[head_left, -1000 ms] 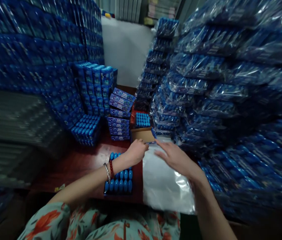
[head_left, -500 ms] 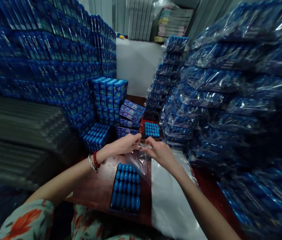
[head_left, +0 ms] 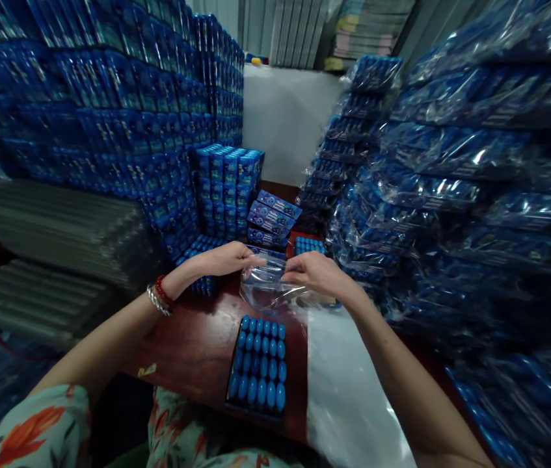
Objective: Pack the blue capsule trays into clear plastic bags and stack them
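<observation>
My left hand (head_left: 226, 259) and my right hand (head_left: 317, 273) each pinch an edge of a clear plastic bag (head_left: 270, 286), held up between them above the dark red table (head_left: 192, 344). Below the bag, near the table's front edge, lies a flat tray of blue oval capsules (head_left: 258, 364). To the right of the tray a stack of flat clear bags (head_left: 348, 390) lies on the table. Bracelets circle my left wrist.
Tall walls of blue boxes (head_left: 109, 117) rise on the left. Piles of bagged blue packs (head_left: 451, 182) crowd the right. Behind my hands stand smaller box stacks (head_left: 229, 188), angled boxes (head_left: 272, 218) and another capsule tray (head_left: 309, 245). Grey corrugated sheets (head_left: 51, 247) lie at left.
Both hands picked one clear bag off the stack and lifted it, pulling it apart between them. The camera view tilted up and shifted; the capsule tray now lies uncovered.
</observation>
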Demonstrator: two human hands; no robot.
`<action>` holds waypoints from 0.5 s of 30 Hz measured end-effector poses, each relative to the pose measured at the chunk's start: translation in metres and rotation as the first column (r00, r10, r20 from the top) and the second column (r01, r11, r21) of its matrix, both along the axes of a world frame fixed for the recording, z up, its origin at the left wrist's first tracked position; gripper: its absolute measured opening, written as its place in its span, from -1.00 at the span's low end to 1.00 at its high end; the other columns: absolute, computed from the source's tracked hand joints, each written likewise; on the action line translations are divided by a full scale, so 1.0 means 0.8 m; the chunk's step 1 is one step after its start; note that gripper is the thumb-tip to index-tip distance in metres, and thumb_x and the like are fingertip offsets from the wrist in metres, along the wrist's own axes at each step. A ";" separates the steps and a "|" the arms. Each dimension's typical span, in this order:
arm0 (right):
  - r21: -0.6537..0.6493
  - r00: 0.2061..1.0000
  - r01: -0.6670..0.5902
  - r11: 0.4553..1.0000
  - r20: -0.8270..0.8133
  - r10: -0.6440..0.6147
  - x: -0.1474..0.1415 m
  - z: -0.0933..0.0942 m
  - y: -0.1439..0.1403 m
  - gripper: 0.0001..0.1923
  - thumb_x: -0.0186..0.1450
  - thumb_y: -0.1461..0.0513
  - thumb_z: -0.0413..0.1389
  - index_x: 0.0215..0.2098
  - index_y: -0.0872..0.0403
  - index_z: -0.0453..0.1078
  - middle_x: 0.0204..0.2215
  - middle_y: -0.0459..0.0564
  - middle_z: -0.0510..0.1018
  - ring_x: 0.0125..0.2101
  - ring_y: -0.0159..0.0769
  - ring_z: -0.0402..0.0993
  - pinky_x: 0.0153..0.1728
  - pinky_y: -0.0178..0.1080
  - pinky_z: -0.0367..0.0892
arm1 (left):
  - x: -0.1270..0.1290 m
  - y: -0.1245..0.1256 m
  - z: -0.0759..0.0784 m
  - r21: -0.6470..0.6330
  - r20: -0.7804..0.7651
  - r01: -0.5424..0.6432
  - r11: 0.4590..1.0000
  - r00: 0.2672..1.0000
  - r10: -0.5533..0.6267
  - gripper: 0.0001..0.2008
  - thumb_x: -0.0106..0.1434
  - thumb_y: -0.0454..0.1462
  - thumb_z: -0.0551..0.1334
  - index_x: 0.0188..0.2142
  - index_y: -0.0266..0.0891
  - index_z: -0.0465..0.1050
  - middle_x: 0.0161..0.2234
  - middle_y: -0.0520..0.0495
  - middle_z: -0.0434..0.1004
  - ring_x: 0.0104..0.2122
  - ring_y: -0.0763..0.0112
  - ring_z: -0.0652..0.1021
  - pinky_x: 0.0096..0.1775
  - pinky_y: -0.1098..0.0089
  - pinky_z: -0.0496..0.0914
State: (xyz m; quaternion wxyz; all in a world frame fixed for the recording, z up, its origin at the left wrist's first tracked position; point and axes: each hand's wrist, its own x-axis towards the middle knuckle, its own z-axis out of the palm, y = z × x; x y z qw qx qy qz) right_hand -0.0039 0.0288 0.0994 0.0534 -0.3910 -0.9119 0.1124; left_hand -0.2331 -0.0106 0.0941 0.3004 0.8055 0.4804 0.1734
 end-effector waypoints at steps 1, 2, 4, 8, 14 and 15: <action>-0.020 0.999 0.001 1.000 0.041 0.000 0.000 0.000 0.000 -0.86 0.17 0.16 0.15 -0.49 -0.01 0.50 -0.58 -0.14 0.50 -0.52 -0.40 0.34 -0.55 -0.37 -0.07 | -0.002 -0.002 0.000 0.027 -0.032 -0.012 1.000 0.999 0.013 -0.50 0.27 -0.03 0.01 -0.63 -0.32 0.38 -0.69 0.09 0.24 -0.63 0.58 0.22 -0.53 0.51 0.10; -0.034 0.997 0.007 0.999 0.080 -0.005 0.000 -0.001 0.000 -0.88 0.16 0.18 0.16 -0.51 -0.02 0.50 -0.60 -0.15 0.49 -0.53 -0.41 0.33 -0.55 -0.36 -0.08 | -0.003 -0.004 0.000 0.062 -0.081 -0.031 0.998 0.996 0.036 -0.52 0.26 -0.04 0.03 -0.64 -0.31 0.36 -0.69 0.09 0.25 -0.63 0.58 0.23 -0.53 0.51 0.09; -0.037 0.992 0.030 0.999 0.126 -0.025 -0.001 0.000 -0.003 -0.85 0.16 0.16 0.17 -0.55 -0.02 0.48 -0.65 -0.16 0.44 -0.55 -0.40 0.32 -0.55 -0.35 -0.09 | -0.003 -0.010 -0.001 0.143 -0.194 -0.090 0.986 0.974 0.117 -0.57 0.22 -0.06 0.10 -0.65 -0.28 0.33 -0.70 0.10 0.23 -0.64 0.57 0.22 -0.54 0.49 0.04; 0.120 0.997 0.063 0.991 0.046 -0.069 -0.014 0.003 -0.018 -0.62 0.28 0.05 0.02 -0.60 0.04 0.42 -0.62 -0.09 0.42 -0.51 -0.36 0.34 -0.53 -0.32 -0.08 | 0.005 -0.016 -0.005 0.319 -0.308 -0.246 0.915 0.886 0.346 -0.78 0.14 -0.23 0.17 -0.61 -0.23 0.33 -0.66 0.09 0.23 -0.63 0.51 0.24 -0.55 0.44 -0.02; 0.394 0.976 0.213 0.894 -0.051 -0.210 -0.033 -0.005 -0.018 -0.80 0.24 0.24 0.00 -0.50 0.08 0.39 -0.44 0.00 0.48 -0.40 -0.29 0.35 -0.48 -0.28 -0.08 | 0.022 -0.028 -0.009 0.639 -0.252 -0.251 0.727 0.825 0.506 -0.81 0.10 -0.47 0.04 -0.48 -0.21 0.35 -0.43 -0.01 0.34 -0.43 0.38 0.38 -0.47 0.41 0.13; 0.398 0.962 0.271 0.876 -0.091 -0.257 -0.029 -0.008 -0.014 -0.83 0.22 0.25 0.00 -0.49 0.08 0.39 -0.45 0.00 0.48 -0.41 -0.29 0.35 -0.48 -0.28 -0.09 | 0.023 -0.035 -0.009 0.700 -0.230 -0.252 0.668 0.807 0.545 -0.79 0.11 -0.49 0.03 -0.47 -0.21 0.34 -0.42 -0.03 0.34 -0.39 0.35 0.39 -0.43 0.40 0.17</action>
